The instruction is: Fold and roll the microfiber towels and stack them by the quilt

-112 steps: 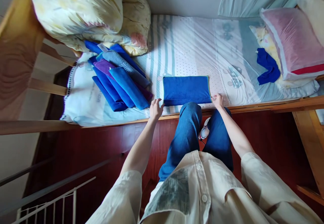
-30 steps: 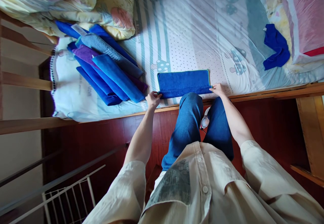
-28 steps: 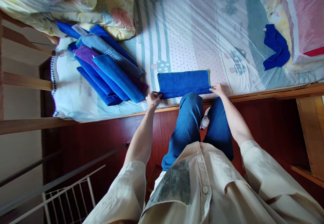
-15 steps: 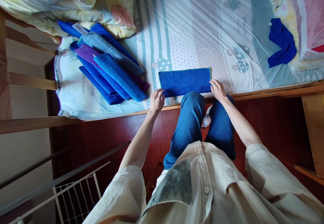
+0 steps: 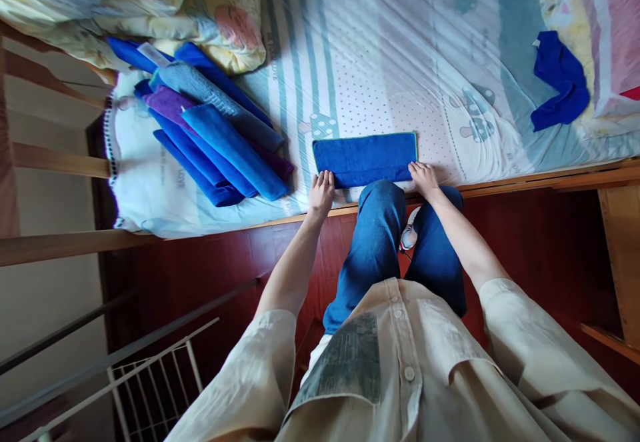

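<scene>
A folded blue towel (image 5: 365,155) with a thin green edge lies flat on the bed, straight in front of my knees. My left hand (image 5: 321,191) is at its near left corner, fingers close together and closed on the edge. At the near right corner, my right hand (image 5: 423,179) pinches the towel's edge between fingers and thumb. Both thumbs are mostly hidden. To the left lies a pile of folded towels, with a blue towel (image 5: 235,152) on top, a purple towel (image 5: 167,103) and a grey-blue towel (image 5: 220,99) among them.
A crumpled blue cloth (image 5: 560,82) rests at the right beside a pink pillow (image 5: 617,22). A yellow quilt (image 5: 220,9) is bunched at the upper left. The wooden bed edge (image 5: 545,181) runs before my knees. A white metal rack (image 5: 155,382) stands at the lower left.
My left hand has moved right onto the towel's near left corner, and its fingers have closed. My right hand has shifted slightly left along the near right corner. The view has shifted slightly.
</scene>
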### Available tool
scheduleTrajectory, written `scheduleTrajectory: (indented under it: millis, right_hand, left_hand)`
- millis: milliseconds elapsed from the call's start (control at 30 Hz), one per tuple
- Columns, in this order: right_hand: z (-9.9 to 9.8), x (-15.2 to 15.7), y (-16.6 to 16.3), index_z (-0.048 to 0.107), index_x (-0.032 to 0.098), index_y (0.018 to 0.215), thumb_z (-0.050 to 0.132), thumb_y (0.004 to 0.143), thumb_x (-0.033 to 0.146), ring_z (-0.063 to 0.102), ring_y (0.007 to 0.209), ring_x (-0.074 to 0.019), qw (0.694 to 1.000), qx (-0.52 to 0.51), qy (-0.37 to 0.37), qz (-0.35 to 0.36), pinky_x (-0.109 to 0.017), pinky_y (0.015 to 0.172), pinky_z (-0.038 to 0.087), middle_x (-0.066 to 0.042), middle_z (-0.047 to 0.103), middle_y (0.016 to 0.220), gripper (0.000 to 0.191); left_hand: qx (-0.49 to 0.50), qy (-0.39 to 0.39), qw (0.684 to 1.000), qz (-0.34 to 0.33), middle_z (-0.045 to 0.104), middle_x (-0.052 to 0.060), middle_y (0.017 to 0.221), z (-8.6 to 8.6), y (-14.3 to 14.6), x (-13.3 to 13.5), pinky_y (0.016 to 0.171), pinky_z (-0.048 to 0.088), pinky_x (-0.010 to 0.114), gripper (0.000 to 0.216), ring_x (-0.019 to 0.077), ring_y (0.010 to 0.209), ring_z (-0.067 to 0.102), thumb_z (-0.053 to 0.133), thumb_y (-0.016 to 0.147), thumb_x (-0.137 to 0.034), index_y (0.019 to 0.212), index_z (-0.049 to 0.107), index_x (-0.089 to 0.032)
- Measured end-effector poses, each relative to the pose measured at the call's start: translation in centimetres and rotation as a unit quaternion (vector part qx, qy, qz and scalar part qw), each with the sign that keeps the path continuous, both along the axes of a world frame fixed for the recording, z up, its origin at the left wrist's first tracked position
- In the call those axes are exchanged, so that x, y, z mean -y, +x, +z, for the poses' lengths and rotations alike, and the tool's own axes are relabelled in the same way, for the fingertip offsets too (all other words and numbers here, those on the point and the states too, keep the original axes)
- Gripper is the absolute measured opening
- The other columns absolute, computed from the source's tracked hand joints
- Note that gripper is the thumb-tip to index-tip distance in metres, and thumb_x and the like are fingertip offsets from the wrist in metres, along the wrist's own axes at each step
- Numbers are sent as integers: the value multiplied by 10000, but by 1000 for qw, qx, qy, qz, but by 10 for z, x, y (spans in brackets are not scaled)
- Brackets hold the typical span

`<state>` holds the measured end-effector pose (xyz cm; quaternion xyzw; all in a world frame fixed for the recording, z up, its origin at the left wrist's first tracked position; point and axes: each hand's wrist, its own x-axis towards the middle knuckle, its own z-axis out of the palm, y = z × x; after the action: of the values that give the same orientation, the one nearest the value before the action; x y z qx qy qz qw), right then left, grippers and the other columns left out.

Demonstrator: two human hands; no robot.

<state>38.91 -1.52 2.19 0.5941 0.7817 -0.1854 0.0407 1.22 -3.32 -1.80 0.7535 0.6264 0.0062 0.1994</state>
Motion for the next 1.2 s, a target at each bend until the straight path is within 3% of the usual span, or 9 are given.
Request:
scheduleTrajectory:
  millis: [167, 333, 433, 533, 733, 967, 1067, 1200]
  right_hand:
    - [8, -5, 5, 675, 101, 1510, 411, 988, 10, 626, 1444, -333, 999, 37, -20, 6, -499, 1225, 467, -219, 674, 1531, 591]
    - [18, -1, 22, 727, 204, 1485, 515, 998, 68, 705, 1339, -334, 997, 41, -73, 8, -483, 1187, 539, -139, 739, 1458, 548]
    - [16, 0, 26, 749, 208, 1461, 586, 965, 61, 709, 1345, -335, 997, 12, -71, -18, -472, 1189, 554, -139, 754, 1432, 543]
    - [11, -4, 28, 801, 197, 1377, 614, 925, 32, 706, 1365, -320, 995, -59, -61, -50, -462, 1213, 548, -134, 770, 1403, 516]
    - [4, -13, 34, 867, 188, 1212, 610, 824, -4, 770, 1255, -275, 967, -213, -45, -130, -424, 1194, 569, -77, 826, 1290, 503]
    - [-12, -17, 39, 883, 194, 1098, 689, 825, 49, 788, 935, -242, 962, -223, -50, -148, -402, 1009, 623, -67, 861, 1047, 365]
    - [-18, -20, 43, 876, 172, 1051, 768, 850, 164, 759, 883, -251, 955, -230, -39, -182, -404, 941, 627, -82, 836, 927, 228]
    - [-21, -22, 46, 866, 195, 999, 852, 837, 304, 737, 875, -260, 949, -247, -27, -196, -440, 945, 629, -89, 823, 921, 196]
  left_hand:
    - [-12, -1, 998, -55, 572, 251, 1623, -1, -19, -7, 1363, 313, 577, 649, 340, 1564, 525, 356, 982, -34, 1601, 548, -66]
    - [1, -19, 995, -95, 566, 225, 1637, 0, -36, 6, 1359, 339, 546, 757, 324, 1568, 520, 428, 887, 11, 1627, 538, -103]
    - [50, -23, 997, -47, 589, 186, 1628, 3, -35, 11, 1351, 369, 494, 751, 301, 1565, 526, 445, 855, 11, 1578, 604, -117]
    - [118, -22, 992, 48, 690, 126, 1533, 10, -32, 8, 1305, 437, 407, 673, 266, 1490, 610, 472, 837, -11, 1450, 717, -139]
    - [189, -40, 958, 210, 842, 89, 1160, 23, -29, -4, 1064, 599, 372, 465, 283, 1111, 790, 575, 837, -153, 1229, 824, -162]
    - [187, -41, 954, 231, 816, 80, 995, 26, -29, -6, 974, 584, 328, 395, 258, 985, 764, 594, 811, -218, 1132, 816, -159]
    - [180, -10, 952, 248, 807, 86, 962, 24, -34, -8, 968, 578, 336, 327, 275, 1010, 755, 614, 811, -253, 1064, 800, -164]
    - [176, -2, 949, 261, 796, 79, 892, 20, -37, -10, 938, 582, 350, 310, 283, 965, 758, 619, 792, -259, 1042, 777, -168]
